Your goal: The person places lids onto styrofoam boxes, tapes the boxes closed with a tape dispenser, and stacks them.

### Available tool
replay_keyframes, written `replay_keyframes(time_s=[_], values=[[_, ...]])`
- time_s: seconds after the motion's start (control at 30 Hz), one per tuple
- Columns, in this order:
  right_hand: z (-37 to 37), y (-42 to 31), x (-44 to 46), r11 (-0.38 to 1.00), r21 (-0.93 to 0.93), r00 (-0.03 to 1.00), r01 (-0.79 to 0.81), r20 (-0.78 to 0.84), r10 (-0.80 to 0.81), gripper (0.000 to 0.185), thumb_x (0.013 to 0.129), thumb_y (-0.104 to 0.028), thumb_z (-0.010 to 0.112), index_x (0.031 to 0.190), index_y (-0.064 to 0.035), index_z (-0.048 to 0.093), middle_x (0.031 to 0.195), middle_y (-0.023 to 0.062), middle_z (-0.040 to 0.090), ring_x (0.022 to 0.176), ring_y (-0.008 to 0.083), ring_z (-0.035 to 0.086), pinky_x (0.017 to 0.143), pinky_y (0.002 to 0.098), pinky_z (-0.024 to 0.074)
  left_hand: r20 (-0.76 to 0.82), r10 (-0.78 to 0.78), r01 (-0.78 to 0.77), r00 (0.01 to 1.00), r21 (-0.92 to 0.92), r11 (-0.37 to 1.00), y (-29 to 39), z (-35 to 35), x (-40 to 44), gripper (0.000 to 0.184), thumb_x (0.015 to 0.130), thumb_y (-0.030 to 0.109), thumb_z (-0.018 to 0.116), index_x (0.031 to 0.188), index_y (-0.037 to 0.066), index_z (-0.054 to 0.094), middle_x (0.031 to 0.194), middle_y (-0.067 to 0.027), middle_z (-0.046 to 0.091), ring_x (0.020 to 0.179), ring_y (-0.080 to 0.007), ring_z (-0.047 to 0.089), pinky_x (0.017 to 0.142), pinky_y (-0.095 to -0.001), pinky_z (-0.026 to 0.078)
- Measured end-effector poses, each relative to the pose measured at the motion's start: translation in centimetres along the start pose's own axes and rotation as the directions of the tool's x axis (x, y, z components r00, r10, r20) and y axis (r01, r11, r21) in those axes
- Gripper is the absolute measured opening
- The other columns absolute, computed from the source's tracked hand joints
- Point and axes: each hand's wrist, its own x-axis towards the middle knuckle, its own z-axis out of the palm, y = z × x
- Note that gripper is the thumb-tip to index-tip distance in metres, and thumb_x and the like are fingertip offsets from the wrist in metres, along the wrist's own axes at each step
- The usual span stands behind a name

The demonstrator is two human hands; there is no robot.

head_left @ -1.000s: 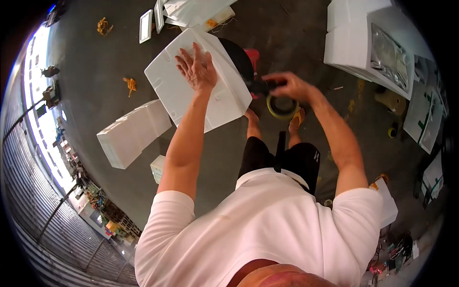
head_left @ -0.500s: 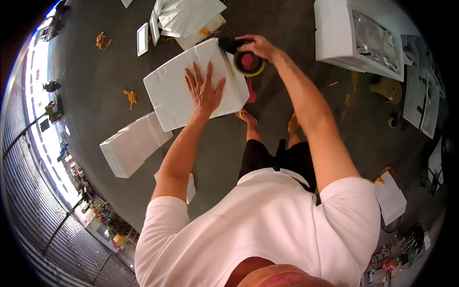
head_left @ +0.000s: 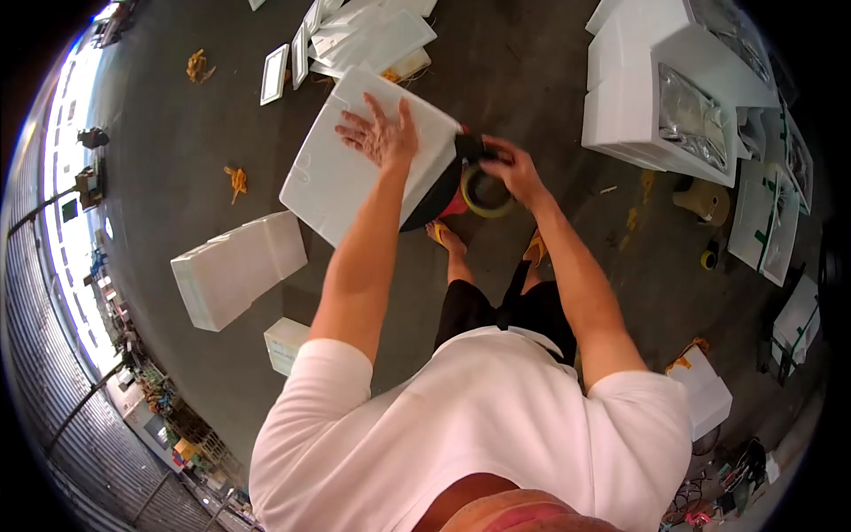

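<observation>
A white foam box [head_left: 341, 182] sits in front of me, tilted slightly towards my right. My left hand [head_left: 383, 140] rests on its upper face with fingers spread. At the box's right end, my right hand [head_left: 516, 175] is closed round a tape dispenser [head_left: 472, 147], blurred by motion. The dispenser carries a large roll of tape [head_left: 487, 193] with a yellowish rim. Below the box's near right edge, a dark rounded surface [head_left: 433, 202] and a red part [head_left: 455, 206] show; what they belong to is mostly hidden.
White foam lids [head_left: 381, 40] lie piled beyond the box. Another foam box [head_left: 239, 266] and a smaller one [head_left: 288, 344] stand at left. Large foam boxes [head_left: 625, 102] with silvery lining stand at right, near a brown cardboard core [head_left: 703, 200] and a small tape roll [head_left: 709, 255].
The foam box has turned and shifted right, and its dark underside support shows more. My right hand has moved nearer and right with the tape dispenser. My left hand stays on the box.
</observation>
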Motion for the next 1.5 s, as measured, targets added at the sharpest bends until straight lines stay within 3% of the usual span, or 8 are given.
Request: replay_keyframes(time_s=[0.13, 0.4, 0.67, 0.8, 1.0, 1.33, 1.4, 1.5], values=[[3.0, -2.2, 10.2, 0.999, 0.003, 0.997, 0.049, -0.060, -0.049, 0.049, 0.078, -0.015, 0.074, 0.125, -0.0037, 0.062, 0.105, 0.0093, 0.068, 0.091, 0.0143, 0.064, 0.081, 0.0280, 0.0510, 0.096, 0.607, -0.603, 0.789, -0.070, 0.795, -7.6, -1.5, -1.2, 0.074, 0.091, 0.051, 0.055, 0.150, 0.013, 0.032, 0.153, -0.0327, 0.019, 0.141, -0.0537, 0.012, 0.114, -0.0603, 0.011], [0.1, -2.3, 3.0, 0.949, -0.293, 0.872, -0.111, 0.429, 0.235, 0.050, 0.080, -0.009, 0.072, 0.128, -0.0036, 0.060, 0.114, 0.0082, 0.067, 0.099, 0.0156, 0.062, 0.088, 0.0309, 0.0493, 0.004, 0.280, -0.280, 0.960, -0.023, 0.960, -5.9, -1.1, -0.9, 0.065, 0.092, 0.051, 0.052, 0.148, 0.023, 0.037, 0.155, -0.0229, 0.023, 0.144, -0.0457, 0.014, 0.117, -0.0520, 0.011], [2.5, 2.5, -3.4, 0.999, 0.037, 1.000, 0.004, 0.020, -0.004, 0.053, 0.081, -0.005, 0.070, 0.132, -0.0023, 0.055, 0.108, 0.0052, 0.066, 0.096, 0.0105, 0.061, 0.087, 0.0267, 0.0486, -0.081, -0.204, 0.197, 0.976, -0.088, 0.977, -3.7, 1.5, 1.9, 0.071, 0.092, 0.055, 0.048, 0.151, 0.019, 0.031, 0.156, -0.0262, 0.017, 0.144, -0.0477, 0.007, 0.117, -0.0530, 0.007], [2.8, -0.9, 5.8, 0.999, 0.011, 0.999, -0.049, -0.015, 0.049, 0.048, 0.085, -0.009, 0.067, 0.130, 0.0013, 0.055, 0.105, 0.0067, 0.068, 0.096, 0.0127, 0.063, 0.086, 0.0264, 0.0495, 0.015, 0.537, -0.534, 0.843, -0.090, 0.841, -6.2, -1.2, -2.6, 0.071, 0.089, 0.053, 0.056, 0.148, 0.018, 0.037, 0.153, -0.0301, 0.020, 0.142, -0.0524, 0.012, 0.115, -0.0573, 0.011], [-0.8, -1.5, 6.0, 0.964, -0.252, 0.934, 0.085, 0.357, 0.011, 0.050, 0.081, -0.011, 0.073, 0.129, -0.0045, 0.059, 0.107, 0.0083, 0.069, 0.094, 0.0139, 0.063, 0.085, 0.0289, 0.0508, 0.019, 0.371, -0.369, 0.928, -0.067, 0.927, -4.2, -1.0, -2.0, 0.067, 0.089, 0.055, 0.055, 0.146, 0.024, 0.041, 0.154, -0.0276, 0.020, 0.143, -0.0508, 0.012, 0.116, -0.0546, 0.011], [4.0, 3.4, -6.2, 0.994, -0.065, 0.979, -0.093, 0.176, 0.103, 0.050, 0.080, -0.011, 0.072, 0.128, -0.0031, 0.059, 0.116, 0.0130, 0.066, 0.107, 0.0177, 0.060, 0.095, 0.0313, 0.0460, 0.014, -0.047, 0.047, 0.999, -0.013, 0.999, -1.9, 0.6, 0.9, 0.069, 0.092, 0.061, 0.045, 0.150, 0.026, 0.033, 0.158, -0.0236, 0.013, 0.145, -0.0456, 0.005, 0.118, -0.0503, 0.004], [5.8, 1.3, -6.4, 0.963, -0.268, 0.995, -0.039, 0.073, 0.061, 0.052, 0.078, -0.016, 0.074, 0.128, -0.0040, 0.060, 0.117, 0.0176, 0.065, 0.110, 0.0195, 0.059, 0.096, 0.0307, 0.0453, 0.030, -0.181, 0.181, 0.983, -0.015, 0.983, -1.0, 1.0, 1.9, 0.070, 0.093, 0.061, 0.042, 0.151, 0.026, 0.030, 0.158, -0.0238, 0.009, 0.146, -0.0449, 0.002, 0.118, -0.0496, 0.001], [6.5, 1.1, -8.9, 0.673, -0.698, 0.781, 0.243, 0.553, 0.292, 0.048, 0.084, -0.020, 0.069, 0.128, -0.0030, 0.058, 0.129, 0.0205, 0.057, 0.118, 0.0199, 0.055, 0.096, 0.0313, 0.0458, 0.030, -0.234, 0.236, 0.972, -0.049, 0.971, 0.1, 0.5, 3.2, 0.069, 0.093, 0.063, 0.038, 0.152, 0.026, 0.029, 0.158, -0.0243, 0.008, 0.146, -0.0450, -0.001, 0.118, -0.0502, -0.001]])
